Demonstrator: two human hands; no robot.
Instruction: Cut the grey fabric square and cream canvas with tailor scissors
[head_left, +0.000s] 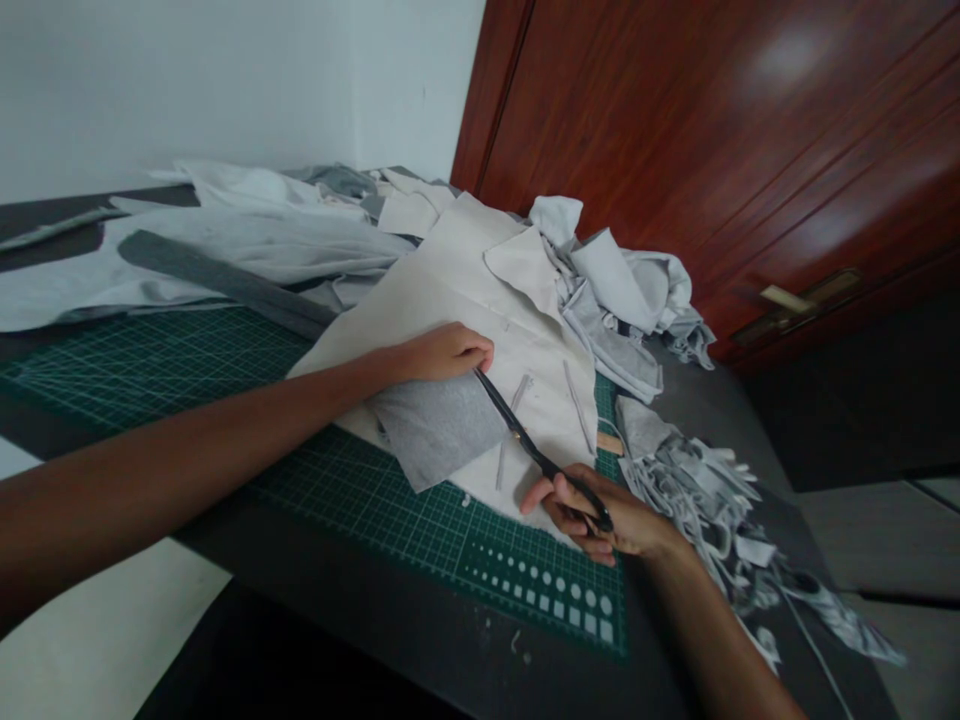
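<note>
My left hand (450, 352) is closed in a pinch on the upper edge of a grey piece of fabric (442, 425). This piece lies over a large cream fabric (420, 290). In my right hand (589, 512) is a pair of black scissors (521, 432), its fingers through and around the handles. The blades point up and left, and their tips reach the fabric edge just beside my left fingertips. Whether the blades are parted cannot be made out. Thin grey strips (576, 400) lie on the cream fabric to the right of the blades.
A green cutting mat (360, 490) lies beneath on the dark table (360, 610). White and grey cloth (255, 235) is heaped at the back left, more folded fabric (615, 280) at the back right. Scraps (697, 500) pile up on the right. A wooden door (675, 120) stands behind.
</note>
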